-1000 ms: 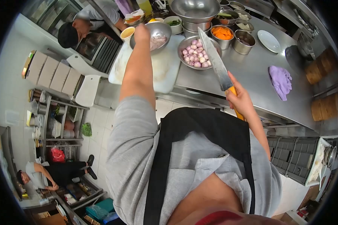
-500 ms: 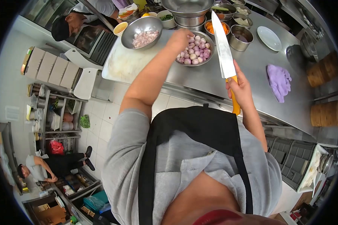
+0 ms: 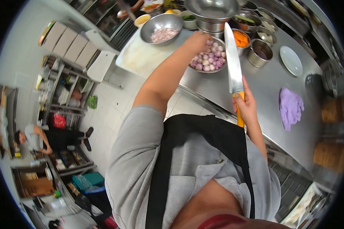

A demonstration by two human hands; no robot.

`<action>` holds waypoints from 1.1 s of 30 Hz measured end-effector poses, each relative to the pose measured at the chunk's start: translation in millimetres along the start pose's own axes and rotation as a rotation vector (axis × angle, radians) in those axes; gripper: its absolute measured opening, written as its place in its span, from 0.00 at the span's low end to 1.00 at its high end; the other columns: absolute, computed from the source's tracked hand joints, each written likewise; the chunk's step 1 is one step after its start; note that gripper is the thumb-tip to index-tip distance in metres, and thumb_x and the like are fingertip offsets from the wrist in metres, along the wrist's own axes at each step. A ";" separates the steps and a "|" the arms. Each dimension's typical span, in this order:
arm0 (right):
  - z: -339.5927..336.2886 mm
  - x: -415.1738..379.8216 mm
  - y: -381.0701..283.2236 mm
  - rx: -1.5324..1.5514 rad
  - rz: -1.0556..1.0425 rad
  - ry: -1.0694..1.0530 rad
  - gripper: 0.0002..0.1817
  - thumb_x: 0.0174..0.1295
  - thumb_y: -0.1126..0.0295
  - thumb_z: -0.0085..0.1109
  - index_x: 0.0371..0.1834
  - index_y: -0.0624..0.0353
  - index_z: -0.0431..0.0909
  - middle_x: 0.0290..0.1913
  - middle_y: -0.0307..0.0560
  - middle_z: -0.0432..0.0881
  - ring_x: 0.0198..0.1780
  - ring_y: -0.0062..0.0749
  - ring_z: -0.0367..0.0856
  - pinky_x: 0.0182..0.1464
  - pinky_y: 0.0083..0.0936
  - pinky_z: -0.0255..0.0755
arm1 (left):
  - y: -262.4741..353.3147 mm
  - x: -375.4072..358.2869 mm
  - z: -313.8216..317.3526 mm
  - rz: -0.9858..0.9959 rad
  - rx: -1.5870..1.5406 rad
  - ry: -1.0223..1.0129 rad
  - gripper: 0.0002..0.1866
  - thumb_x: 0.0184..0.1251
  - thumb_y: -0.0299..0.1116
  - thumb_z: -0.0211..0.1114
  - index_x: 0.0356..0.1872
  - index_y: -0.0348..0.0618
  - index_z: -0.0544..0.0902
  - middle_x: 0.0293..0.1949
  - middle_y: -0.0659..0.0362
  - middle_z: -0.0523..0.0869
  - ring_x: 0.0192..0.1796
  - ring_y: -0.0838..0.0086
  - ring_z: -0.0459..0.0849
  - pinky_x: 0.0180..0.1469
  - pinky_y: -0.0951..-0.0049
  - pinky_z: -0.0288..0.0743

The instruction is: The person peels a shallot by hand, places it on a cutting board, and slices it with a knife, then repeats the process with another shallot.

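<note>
"What is the left hand (image 3: 198,41) doing?"

"It is reaching into a round silver metal bowl (image 3: 208,71). Its fingers are touching the little round purple-and-white onions (image 3: 214,60). I can't tell if they are pinching one, because the hand is hiding the tips."

"And the right hand (image 3: 246,107)?"

"It is closing tight around the yellow handle of a big knife with a long silver blade (image 3: 234,66). The blade is pointing up and away from the body, and it is showing just beside the onions."

"Where are the onions sitting?"

"They are filling that bowl on the shiny metal table (image 3: 265,82). Next to it, a wide silver bowl (image 3: 172,22) is holding small pink chopped bits (image 3: 165,35). That one is resting on a white cutting board (image 3: 141,57)."

"What else is lying there?"

"Orange slices (image 3: 240,39) are sitting in a metal pot. A white oval plate (image 3: 291,61) and a crumpled purple cloth (image 3: 290,108) are lying on the right side."

"Who is that over there?"

"A person in a grey shirt (image 3: 35,138) is standing far from the table."
</note>
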State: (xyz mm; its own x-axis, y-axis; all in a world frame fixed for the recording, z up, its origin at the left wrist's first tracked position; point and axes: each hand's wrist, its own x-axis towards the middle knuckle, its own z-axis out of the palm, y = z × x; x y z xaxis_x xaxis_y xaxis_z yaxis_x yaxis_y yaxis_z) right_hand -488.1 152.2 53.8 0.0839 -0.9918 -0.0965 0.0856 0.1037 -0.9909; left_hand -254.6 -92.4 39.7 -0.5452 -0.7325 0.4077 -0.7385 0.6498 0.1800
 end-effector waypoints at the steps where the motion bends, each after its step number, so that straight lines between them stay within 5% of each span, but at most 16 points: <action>1: -0.4 1.9 0.3 0.003 0.016 -0.002 0.35 0.62 0.78 0.47 0.74 0.47 0.50 0.25 0.38 0.71 0.18 0.15 0.66 0.20 0.14 0.64 | 5.2 -3.9 -10.1 -0.038 0.019 0.010 0.16 0.51 0.31 0.65 0.44 0.50 0.80 0.46 0.49 0.78 0.45 0.56 0.79 0.52 0.64 0.74; 3: -0.3 4.6 3.9 -0.002 -0.011 -0.046 0.35 0.62 0.78 0.47 0.74 0.47 0.50 0.26 0.38 0.71 0.19 0.15 0.66 0.20 0.14 0.64 | 16.8 -11.1 -35.3 -0.404 -0.273 0.238 0.15 0.51 0.33 0.67 0.42 0.48 0.80 0.44 0.49 0.78 0.43 0.60 0.80 0.49 0.67 0.75; 5: 6.2 5.0 6.6 -0.001 -0.028 -0.079 0.36 0.62 0.78 0.48 0.74 0.47 0.50 0.26 0.38 0.71 0.19 0.15 0.66 0.20 0.14 0.65 | 12.2 -35.8 -54.8 -0.495 -0.422 0.287 0.18 0.54 0.32 0.68 0.46 0.43 0.77 0.44 0.52 0.78 0.44 0.64 0.81 0.49 0.68 0.76; 7: 16.2 5.1 2.9 -0.079 0.034 -0.151 0.36 0.62 0.79 0.49 0.74 0.47 0.50 0.26 0.37 0.71 0.19 0.15 0.66 0.21 0.14 0.65 | 7.7 -67.2 -74.7 -0.634 -1.502 0.416 0.20 0.59 0.31 0.66 0.50 0.36 0.72 0.46 0.52 0.78 0.47 0.65 0.80 0.52 0.69 0.75; 8: 23.1 5.3 6.1 -0.071 0.032 -0.163 0.32 0.62 0.77 0.51 0.71 0.52 0.56 0.26 0.38 0.72 0.20 0.15 0.67 0.21 0.14 0.65 | -10.3 -90.7 -75.7 -0.571 -1.786 0.388 0.21 0.61 0.28 0.64 0.53 0.33 0.68 0.50 0.50 0.76 0.49 0.63 0.80 0.56 0.68 0.75; 12: 51.5 12.8 16.1 -0.260 0.079 -0.257 0.21 0.62 0.70 0.56 0.59 0.63 0.69 0.27 0.37 0.73 0.21 0.15 0.69 0.23 0.16 0.66 | -25.6 -156.5 -103.5 -0.621 -1.907 0.499 0.19 0.63 0.26 0.61 0.53 0.35 0.69 0.51 0.47 0.77 0.51 0.64 0.80 0.57 0.71 0.74; 19: 108.5 35.7 4.6 -0.604 0.033 -0.350 0.23 0.64 0.65 0.53 0.59 0.66 0.68 0.27 0.45 0.76 0.23 0.22 0.73 0.28 0.23 0.70 | -62.1 -214.5 -117.5 -0.548 -1.988 0.534 0.16 0.65 0.27 0.58 0.53 0.37 0.70 0.53 0.46 0.77 0.51 0.64 0.80 0.54 0.75 0.77; 23: 148.7 46.8 10.2 -0.649 0.044 -0.363 0.22 0.64 0.67 0.54 0.59 0.67 0.67 0.30 0.42 0.76 0.25 0.19 0.73 0.28 0.19 0.69 | -69.4 -233.1 -138.9 -0.521 -2.040 0.515 0.14 0.65 0.26 0.59 0.51 0.37 0.73 0.51 0.47 0.79 0.54 0.62 0.80 0.53 0.74 0.78; 25: 164.5 53.2 18.3 -0.777 -0.053 -0.426 0.22 0.63 0.67 0.51 0.57 0.67 0.68 0.34 0.61 0.80 0.34 0.49 0.80 0.39 0.35 0.72 | -77.5 -243.4 -141.3 -0.514 -2.015 0.537 0.14 0.65 0.25 0.59 0.51 0.38 0.73 0.52 0.48 0.79 0.54 0.61 0.79 0.54 0.73 0.78; 28: 188.0 56.3 17.4 -1.037 -0.162 -0.472 0.22 0.63 0.69 0.47 0.60 0.67 0.65 0.38 0.68 0.79 0.41 0.61 0.77 0.45 0.43 0.70 | -84.8 -256.2 -147.1 -0.467 -1.959 0.523 0.14 0.64 0.23 0.60 0.51 0.40 0.74 0.53 0.51 0.78 0.55 0.61 0.79 0.55 0.73 0.77; 33: 216.5 50.2 15.4 -1.136 -0.065 -0.419 0.25 0.63 0.71 0.43 0.63 0.67 0.60 0.39 0.70 0.78 0.43 0.62 0.77 0.48 0.47 0.69 | -81.2 -268.3 -170.0 -0.469 -1.954 0.448 0.15 0.62 0.23 0.61 0.50 0.40 0.75 0.54 0.54 0.79 0.55 0.63 0.79 0.55 0.72 0.75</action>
State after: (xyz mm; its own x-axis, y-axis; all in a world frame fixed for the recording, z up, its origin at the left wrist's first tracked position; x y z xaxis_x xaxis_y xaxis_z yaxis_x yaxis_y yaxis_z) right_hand -267.6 120.1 54.0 0.4445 -0.8699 -0.2136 -0.8005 -0.2787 -0.5306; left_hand 19.1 85.8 67.8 -0.1432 -0.9790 0.1453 0.7121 0.0001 0.7021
